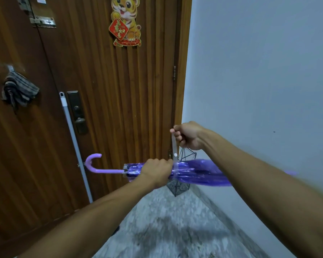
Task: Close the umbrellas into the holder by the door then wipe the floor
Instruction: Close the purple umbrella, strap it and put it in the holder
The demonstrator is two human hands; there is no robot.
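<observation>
A folded purple umbrella (198, 172) lies level in front of me, its hooked handle (93, 162) pointing left at the door. My left hand (157, 172) grips the bundled canopy around its middle. My right hand (188, 135) pinches the top end of the pale closure strap (174, 146), which runs straight up from the canopy. Behind the umbrella, in the corner by the door, stands a black wire holder (177, 186), mostly hidden by the canopy and my right hand.
A mop handle (75, 144) leans against the wooden door (110, 99) beside the lock plate. A striped cloth (17, 90) hangs on a hook at the left. The white wall (259, 81) closes off the right. Speckled grey floor (166, 220) lies below.
</observation>
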